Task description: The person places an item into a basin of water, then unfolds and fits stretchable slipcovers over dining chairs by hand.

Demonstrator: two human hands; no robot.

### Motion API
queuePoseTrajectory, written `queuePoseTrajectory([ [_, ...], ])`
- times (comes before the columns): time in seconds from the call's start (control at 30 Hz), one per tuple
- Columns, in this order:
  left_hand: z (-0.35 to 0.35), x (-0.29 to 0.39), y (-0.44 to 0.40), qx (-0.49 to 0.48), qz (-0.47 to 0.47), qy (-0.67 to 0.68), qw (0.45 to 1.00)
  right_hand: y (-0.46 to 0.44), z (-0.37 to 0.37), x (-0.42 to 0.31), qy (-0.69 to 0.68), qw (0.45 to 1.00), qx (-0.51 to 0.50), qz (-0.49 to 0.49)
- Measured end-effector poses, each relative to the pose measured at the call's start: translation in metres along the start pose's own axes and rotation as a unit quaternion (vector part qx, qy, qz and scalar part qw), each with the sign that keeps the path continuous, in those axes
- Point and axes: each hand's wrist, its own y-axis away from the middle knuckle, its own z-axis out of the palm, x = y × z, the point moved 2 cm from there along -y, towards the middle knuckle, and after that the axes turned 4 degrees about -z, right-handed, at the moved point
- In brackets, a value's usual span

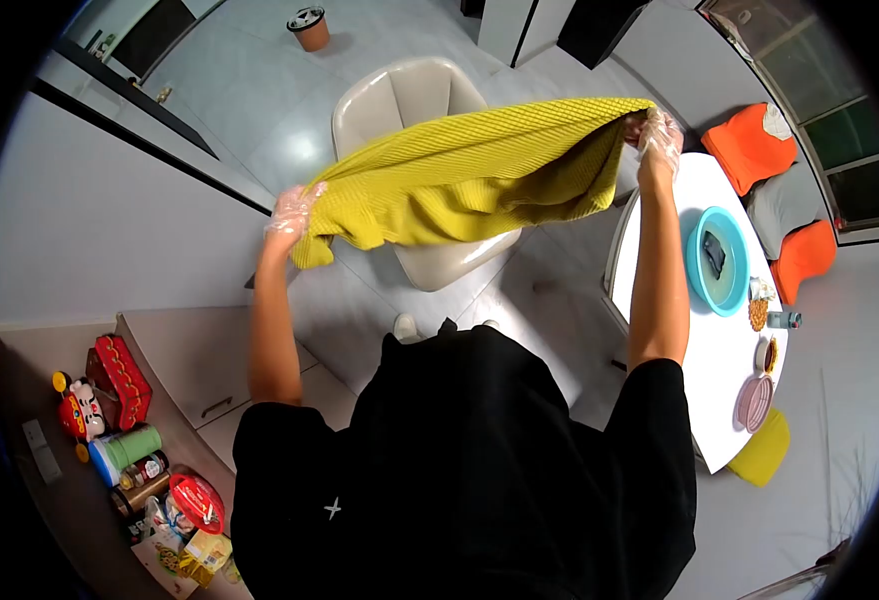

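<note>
A yellow-green ribbed cloth (459, 175) is stretched out between my two hands, sagging in folds along its lower edge. My left hand (294, 210), in a clear plastic glove, is closed on its left end. At the upper right corner my right hand (656, 138), gloved the same way, grips the cloth, and its fingertips are partly hidden by fabric. Behind and below the cloth stands a cream padded chair (399, 95), whose middle is covered from view.
On the right, a white table (664, 400) holds a blue basin (694, 270) with something dark in it, a bottle (784, 320) and a pink basket (756, 403). Orange chairs (749, 150) line its far side. Left is a cluttered shelf (174, 400); a bin (311, 36) stands ahead.
</note>
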Motion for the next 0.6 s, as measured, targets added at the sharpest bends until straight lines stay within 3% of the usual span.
queuePoseTrajectory([
  [0.03,0.000,0.012,0.006,-0.069,-0.045,0.033,0.996,-0.001,0.007,0.003,-0.042,0.998,0.006,0.043],
  [0.07,0.010,-0.011,-0.012,0.037,-0.050,0.009,0.998,-0.014,0.009,0.023,-0.067,0.997,-0.023,0.030],
  [0.1,0.008,0.007,-0.001,-0.030,-0.057,0.128,0.990,-0.012,0.018,0.025,-0.017,0.998,-0.040,0.038],
  [0.17,0.007,0.079,0.040,-0.164,-0.066,0.355,0.918,0.010,0.040,0.022,0.012,0.996,-0.086,-0.005],
  [0.23,0.008,0.107,0.050,-0.147,-0.049,0.480,0.864,0.039,0.052,0.019,0.117,0.972,-0.159,-0.128],
  [0.3,0.007,0.127,0.058,-0.127,-0.035,0.577,0.806,0.080,0.060,-0.009,0.139,0.938,-0.312,-0.056],
  [0.33,0.001,0.139,0.067,-0.098,-0.023,0.566,0.818,0.091,0.061,-0.004,0.068,0.920,-0.383,-0.056],
  [0.4,-0.002,0.157,0.084,-0.118,0.010,0.605,0.788,0.133,0.065,-0.024,0.047,0.836,-0.547,0.000],
  [0.43,-0.002,0.162,0.089,-0.127,0.027,0.623,0.771,0.153,0.068,-0.025,0.066,0.808,-0.584,-0.029],
  [0.47,-0.001,0.162,0.090,-0.118,0.030,0.641,0.758,0.174,0.072,-0.019,0.051,0.791,-0.586,-0.168],
  [0.5,0.002,0.152,0.083,-0.139,0.064,0.676,0.721,0.194,0.075,-0.019,0.065,0.776,-0.625,-0.051],
  [0.53,0.006,0.143,0.077,-0.153,0.069,0.710,0.684,0.215,0.088,-0.013,0.140,0.762,-0.621,-0.122],
  [0.57,0.007,0.136,0.072,-0.167,0.074,0.742,0.646,0.231,0.099,-0.003,0.130,0.781,-0.592,-0.155],
  [0.6,0.005,0.132,0.071,-0.192,0.093,0.755,0.621,0.239,0.115,0.003,0.107,0.804,-0.569,-0.139],
])
